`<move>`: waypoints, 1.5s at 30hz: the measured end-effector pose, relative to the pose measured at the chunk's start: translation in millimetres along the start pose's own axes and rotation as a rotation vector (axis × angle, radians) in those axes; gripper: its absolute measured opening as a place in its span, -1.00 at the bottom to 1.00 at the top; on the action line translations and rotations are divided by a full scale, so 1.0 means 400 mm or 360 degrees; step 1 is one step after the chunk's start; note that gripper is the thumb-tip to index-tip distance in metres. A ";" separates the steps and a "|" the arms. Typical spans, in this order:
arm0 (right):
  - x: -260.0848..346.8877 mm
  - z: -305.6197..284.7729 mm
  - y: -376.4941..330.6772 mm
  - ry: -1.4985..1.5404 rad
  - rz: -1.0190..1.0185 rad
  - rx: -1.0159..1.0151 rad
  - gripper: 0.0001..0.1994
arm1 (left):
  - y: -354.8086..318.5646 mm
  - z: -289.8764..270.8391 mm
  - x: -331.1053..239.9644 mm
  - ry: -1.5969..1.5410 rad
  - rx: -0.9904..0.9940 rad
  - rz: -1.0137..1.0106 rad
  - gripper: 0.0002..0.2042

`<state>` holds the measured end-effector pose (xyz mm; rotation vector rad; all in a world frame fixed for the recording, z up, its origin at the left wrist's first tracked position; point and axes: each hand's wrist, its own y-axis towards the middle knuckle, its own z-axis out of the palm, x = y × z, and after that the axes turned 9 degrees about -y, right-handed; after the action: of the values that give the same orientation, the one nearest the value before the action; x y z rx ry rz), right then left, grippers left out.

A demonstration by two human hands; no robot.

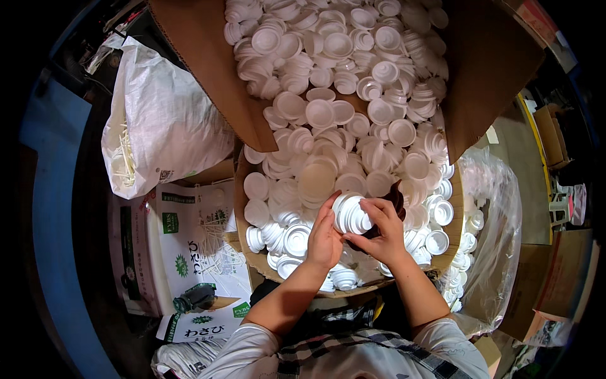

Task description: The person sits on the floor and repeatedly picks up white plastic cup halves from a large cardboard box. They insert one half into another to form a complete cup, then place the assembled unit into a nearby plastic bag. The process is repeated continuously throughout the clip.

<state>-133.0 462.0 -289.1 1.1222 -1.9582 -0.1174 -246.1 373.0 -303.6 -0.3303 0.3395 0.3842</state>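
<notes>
Between my two hands is a short stack of round white plastic lids (351,213), held over the near part of a large cardboard box. My left hand (324,240) grips the stack's left side, fingers pointing up along it. From the right, my right hand (384,232) closes on the stack with thumb below and fingers on top. Dark brown, curved pieces (398,201) show just behind the right hand; their kind is partly hidden. Many similar white lids (319,114), loose and nested, fill the box below and beyond my hands.
The cardboard box (495,69) has raised flaps at left and right. A white woven sack (167,120) with thin white sticks stands to the left. Below it, an opened printed carton (183,252) holds more sticks. At right, a clear plastic bag (495,234) contains more lids.
</notes>
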 end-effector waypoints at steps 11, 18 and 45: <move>0.001 0.004 0.000 -0.0053 0.0024 -0.0003 -0.36 | 0.003 0.000 0.000 0.0091 0.0020 -0.0051 -0.59; 0.007 0.002 0.002 -0.0024 0.0053 0.0014 -0.35 | 0.005 -0.014 0.007 0.0066 0.0077 -0.0031 -0.59; -0.046 0.013 -0.025 0.1123 0.0958 0.0089 -0.35 | -0.003 -0.013 -0.005 0.0945 0.0195 0.0252 -0.55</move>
<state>-125.9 468.4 -308.4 0.4581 -1.5608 0.5814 -248.6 369.5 -307.3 -0.2935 0.9709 0.4137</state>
